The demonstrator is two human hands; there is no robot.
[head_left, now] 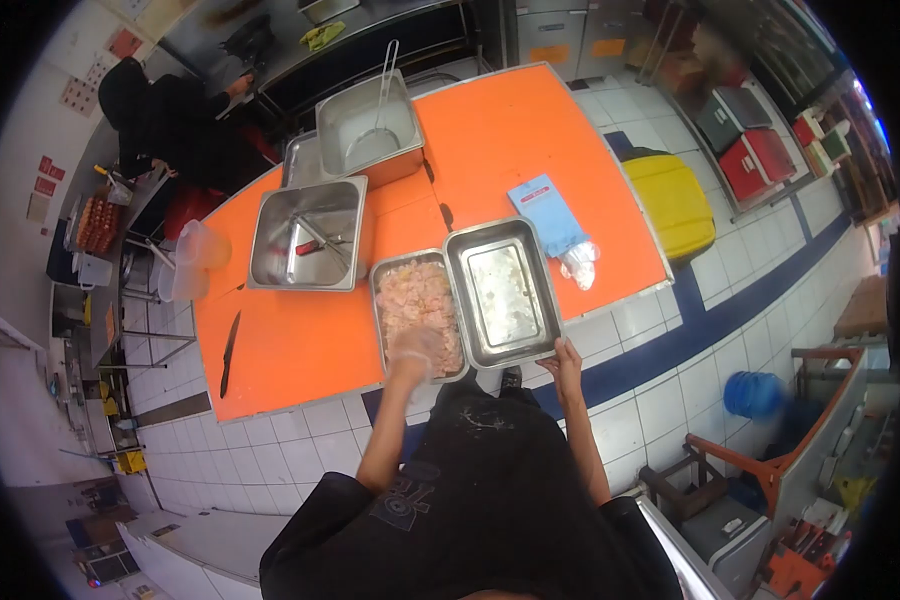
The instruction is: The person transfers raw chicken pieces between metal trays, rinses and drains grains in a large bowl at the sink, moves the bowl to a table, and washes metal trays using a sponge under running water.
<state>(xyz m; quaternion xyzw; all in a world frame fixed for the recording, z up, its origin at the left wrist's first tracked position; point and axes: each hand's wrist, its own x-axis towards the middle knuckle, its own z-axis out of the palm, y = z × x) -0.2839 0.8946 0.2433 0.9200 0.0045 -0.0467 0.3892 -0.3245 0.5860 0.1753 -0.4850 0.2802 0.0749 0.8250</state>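
Observation:
My left hand (415, 352), in a clear plastic glove, is at the near end of a metal tray (377, 300) filled with small pieces of pale pink raw meat (417, 297). Its fingers are blurred and touch or hover just over the meat; I cannot tell which. My right hand (567, 368) grips the near right corner of a second metal tray (452, 262). This one stands right beside the first, its bottom showing wet marks. Both trays rest at the near edge of the orange table (515, 115).
Deep steel pans (360, 262) (410, 120) stand behind the trays, one holding tongs, the other a strainer. A knife (229, 355) lies at left. A blue packet (550, 215) and crumpled clear plastic (581, 268) lie at right. Another person (175, 110) works at a far-left counter.

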